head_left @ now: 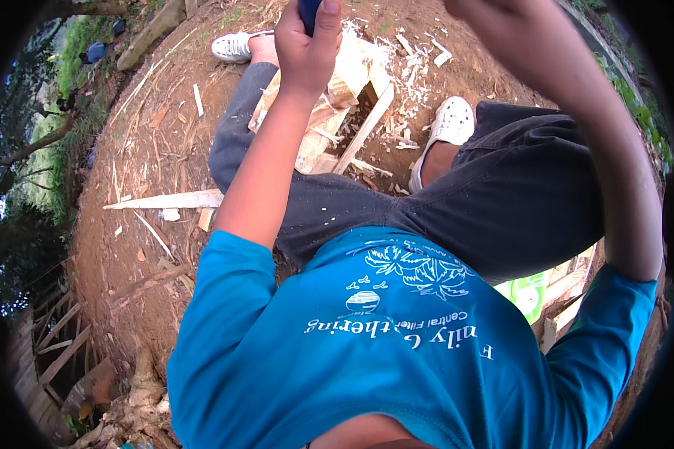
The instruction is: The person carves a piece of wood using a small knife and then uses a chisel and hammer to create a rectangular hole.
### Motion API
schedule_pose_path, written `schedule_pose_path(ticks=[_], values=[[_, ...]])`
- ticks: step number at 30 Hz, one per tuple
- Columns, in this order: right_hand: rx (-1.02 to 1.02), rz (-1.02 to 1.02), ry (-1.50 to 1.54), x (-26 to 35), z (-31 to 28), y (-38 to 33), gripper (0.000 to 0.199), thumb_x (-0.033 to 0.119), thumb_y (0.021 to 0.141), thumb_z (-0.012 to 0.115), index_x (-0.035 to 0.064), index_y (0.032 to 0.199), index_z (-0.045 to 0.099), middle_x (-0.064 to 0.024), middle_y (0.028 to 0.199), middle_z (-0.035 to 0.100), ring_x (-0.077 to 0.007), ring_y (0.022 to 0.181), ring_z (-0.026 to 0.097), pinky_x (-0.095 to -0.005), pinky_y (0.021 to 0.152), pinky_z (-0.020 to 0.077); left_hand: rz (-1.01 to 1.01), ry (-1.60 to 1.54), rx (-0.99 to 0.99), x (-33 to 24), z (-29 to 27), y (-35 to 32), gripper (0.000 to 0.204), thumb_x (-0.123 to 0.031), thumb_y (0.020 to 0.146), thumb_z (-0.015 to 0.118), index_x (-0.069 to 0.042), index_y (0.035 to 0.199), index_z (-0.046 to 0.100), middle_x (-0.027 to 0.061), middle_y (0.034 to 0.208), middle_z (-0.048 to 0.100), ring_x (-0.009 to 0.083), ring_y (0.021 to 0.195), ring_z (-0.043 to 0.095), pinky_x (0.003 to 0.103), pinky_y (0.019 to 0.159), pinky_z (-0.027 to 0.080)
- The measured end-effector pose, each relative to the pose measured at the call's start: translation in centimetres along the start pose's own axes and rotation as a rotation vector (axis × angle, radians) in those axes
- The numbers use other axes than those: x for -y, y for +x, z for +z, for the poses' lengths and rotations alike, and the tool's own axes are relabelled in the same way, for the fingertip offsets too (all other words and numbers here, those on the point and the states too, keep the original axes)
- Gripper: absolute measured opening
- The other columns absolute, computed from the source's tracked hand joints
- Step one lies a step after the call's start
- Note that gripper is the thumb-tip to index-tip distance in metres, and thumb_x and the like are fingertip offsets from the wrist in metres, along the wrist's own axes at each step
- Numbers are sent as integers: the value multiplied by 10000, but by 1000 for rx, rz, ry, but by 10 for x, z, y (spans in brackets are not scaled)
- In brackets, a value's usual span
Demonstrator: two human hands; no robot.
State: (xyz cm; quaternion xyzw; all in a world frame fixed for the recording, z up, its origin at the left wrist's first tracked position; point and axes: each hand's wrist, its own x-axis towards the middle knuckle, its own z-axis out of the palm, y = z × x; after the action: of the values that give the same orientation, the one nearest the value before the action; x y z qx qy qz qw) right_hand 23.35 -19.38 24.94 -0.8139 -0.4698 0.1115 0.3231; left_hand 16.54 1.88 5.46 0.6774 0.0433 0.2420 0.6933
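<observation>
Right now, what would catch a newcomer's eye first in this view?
The bright blue shirt fills the bottom of the view. Above it, the left hand is closed round a dark blue handle at the top edge, over pale split wood and scattered chips on the bare reddish earth. The right hand is raised at the top edge.

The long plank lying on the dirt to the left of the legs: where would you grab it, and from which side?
Probably at the broad end of the plank nearest the trouser leg, coming down from above. It lies flat on the dirt and tapers to a thin point at its far left, so the wide end offers more to hold. Chips lie close by.
</observation>
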Motion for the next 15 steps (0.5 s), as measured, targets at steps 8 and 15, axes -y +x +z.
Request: schedule_pose_path(ticks=[8, 15], values=[[-15, 206, -133, -20, 5, 1, 322, 189, 1090, 503, -4, 1331, 592, 14, 744, 532, -84, 630, 486, -287, 584, 430, -69, 38, 64, 4, 7, 8, 338, -399, 1042, 636, -86, 955, 541, -58, 649, 479, 39, 521, 435, 231, 469, 357], [-91, 209, 69, -11, -7, -4, 386, 224, 1097, 503, 16, 1416, 567, 28, 748, 512, -69, 637, 449, -273, 597, 407, -32, 413, 161, 4, 36, 20, 399, -408, 1021, 649, -23, 916, 649, 15, 687, 591, 115, 639, 549, 328, 595, 456]])
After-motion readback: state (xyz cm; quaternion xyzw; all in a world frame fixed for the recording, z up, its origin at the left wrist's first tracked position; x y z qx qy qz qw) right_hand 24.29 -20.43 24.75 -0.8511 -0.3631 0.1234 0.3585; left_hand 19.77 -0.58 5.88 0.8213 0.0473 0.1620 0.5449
